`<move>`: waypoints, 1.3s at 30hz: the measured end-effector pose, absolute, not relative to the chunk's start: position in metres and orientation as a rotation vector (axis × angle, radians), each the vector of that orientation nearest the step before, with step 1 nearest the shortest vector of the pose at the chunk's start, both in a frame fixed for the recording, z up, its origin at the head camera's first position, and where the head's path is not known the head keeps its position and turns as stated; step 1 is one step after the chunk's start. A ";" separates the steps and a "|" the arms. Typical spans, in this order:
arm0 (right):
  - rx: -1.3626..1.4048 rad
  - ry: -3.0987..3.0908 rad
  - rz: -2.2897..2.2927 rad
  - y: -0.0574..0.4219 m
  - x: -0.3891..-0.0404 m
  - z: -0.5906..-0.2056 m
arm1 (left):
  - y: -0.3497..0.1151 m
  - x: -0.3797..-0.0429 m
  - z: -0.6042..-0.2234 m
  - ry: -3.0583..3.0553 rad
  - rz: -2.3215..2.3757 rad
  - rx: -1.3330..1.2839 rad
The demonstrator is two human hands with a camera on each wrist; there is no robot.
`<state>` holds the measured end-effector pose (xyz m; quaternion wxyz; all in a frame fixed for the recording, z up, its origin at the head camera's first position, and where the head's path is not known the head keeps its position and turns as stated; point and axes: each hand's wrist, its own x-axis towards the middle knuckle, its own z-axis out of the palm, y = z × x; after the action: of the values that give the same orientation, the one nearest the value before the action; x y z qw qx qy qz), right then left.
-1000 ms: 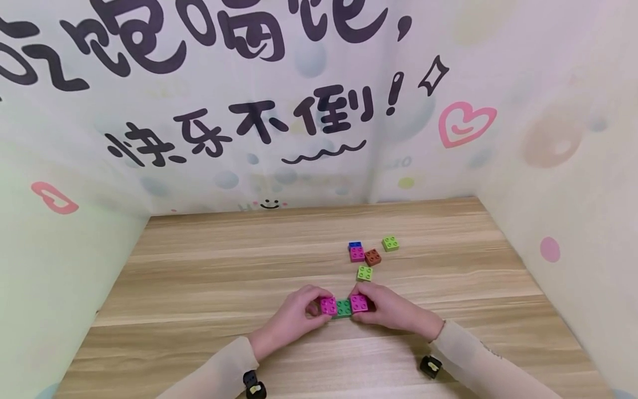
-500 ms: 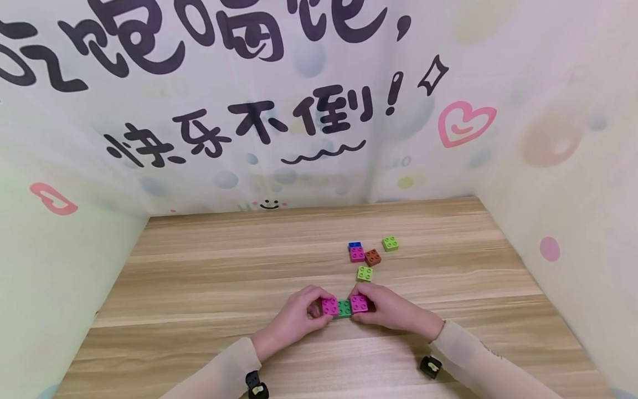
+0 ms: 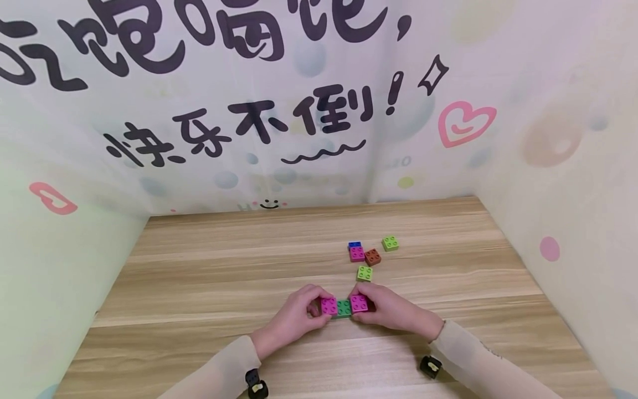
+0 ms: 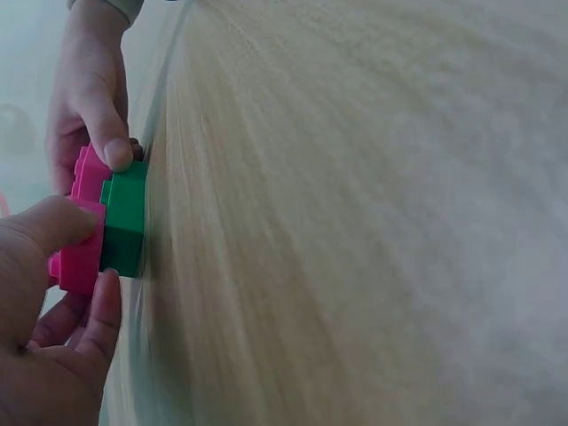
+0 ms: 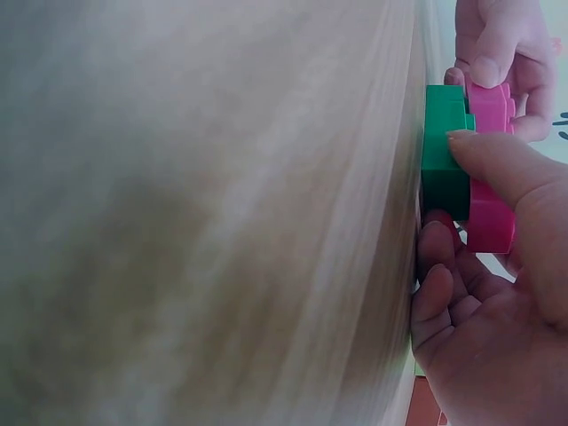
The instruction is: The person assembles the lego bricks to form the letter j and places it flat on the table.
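A green toy building brick (image 3: 343, 308) sits on the table with two pink bricks on its studs, one at each end and a gap between. My left hand (image 3: 294, 315) pinches the left pink brick (image 3: 328, 306), which overhangs the green one in the left wrist view. At the other end, my right hand (image 3: 394, 309) grips the right pink brick (image 3: 359, 303), which also juts past the green. In the right wrist view the right thumb (image 5: 497, 160) presses across the green brick's upper edge and the pink brick. Whether the left pink brick is fully pressed down cannot be told.
Beyond the hands lie loose bricks on the wooden table (image 3: 209, 266): a lime one (image 3: 365, 273), a brown one (image 3: 372, 256), a pink one (image 3: 356, 254) against a blue one (image 3: 354, 245), and another lime one (image 3: 390, 243). Printed cloth walls (image 3: 319, 183) enclose the table.
My left hand and its pink brick shifted very slightly right, then slightly back left. The right hand and the loose bricks have stayed put.
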<state>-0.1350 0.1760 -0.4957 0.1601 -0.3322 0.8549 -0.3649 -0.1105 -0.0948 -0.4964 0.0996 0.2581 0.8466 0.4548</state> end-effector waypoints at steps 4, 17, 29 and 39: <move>-0.953 2.448 -1.040 0.176 -0.134 -0.495 | -0.095 -0.110 -0.497 2.495 1.367 0.752; -0.957 2.439 -1.048 0.177 -0.134 -0.495 | -0.091 -0.111 -0.498 2.512 1.331 0.755; -0.949 2.434 -1.021 0.179 -0.136 -0.493 | -0.089 -0.116 -0.503 2.551 1.286 0.742; -0.922 2.373 -1.076 0.186 -0.140 -0.495 | -0.084 -0.117 -0.502 2.579 1.254 0.792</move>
<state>-0.1397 0.1860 -0.4945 0.1880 -0.3276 0.8433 -0.3825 -0.1166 -0.0842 -0.5023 0.0832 0.2654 0.8639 0.4200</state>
